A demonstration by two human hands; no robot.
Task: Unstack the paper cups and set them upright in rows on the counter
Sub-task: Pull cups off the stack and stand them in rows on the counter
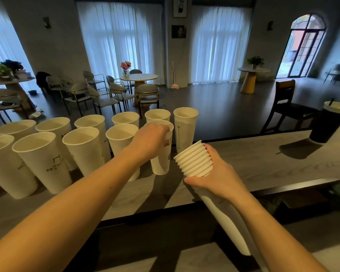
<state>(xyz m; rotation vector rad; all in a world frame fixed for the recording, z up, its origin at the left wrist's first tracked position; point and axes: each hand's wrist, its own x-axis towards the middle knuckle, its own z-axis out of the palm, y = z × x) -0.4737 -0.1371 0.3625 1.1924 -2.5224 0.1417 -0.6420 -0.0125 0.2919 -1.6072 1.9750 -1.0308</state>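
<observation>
**At the near row's right end, one more cup goes down**

Under the left hand [151, 140], a single paper cup [162, 154] stands upright on the counter [263, 160]. The fingers curl over its rim and upper wall, gripping it from above, probably so it can be lowered straight and let go without tipping. It sits at the right end of the near row, with the far row of cups [185, 126] just behind it. To the left of that hand both rows of cups already set out [41, 160] run toward the frame edge, all with mouths up.

The right hand [222, 173] is wrapped round the remaining stack [194, 160], thumb underneath and fingers over the top, just right of the cup being placed. The stack is tilted with its open end toward the left hand, which looks meant to keep the next rim within easy reach. Its lower length runs back beneath the wrist.

All the cups are tall, tapered and off-white, with matte paper walls, rolled lips and faint printed marks on some sides. The nested rims form tight ridges. The counter is pale, with a wood-like grain. Well to the right of the right hand stands a dark cup with a straw [330, 122].
</observation>
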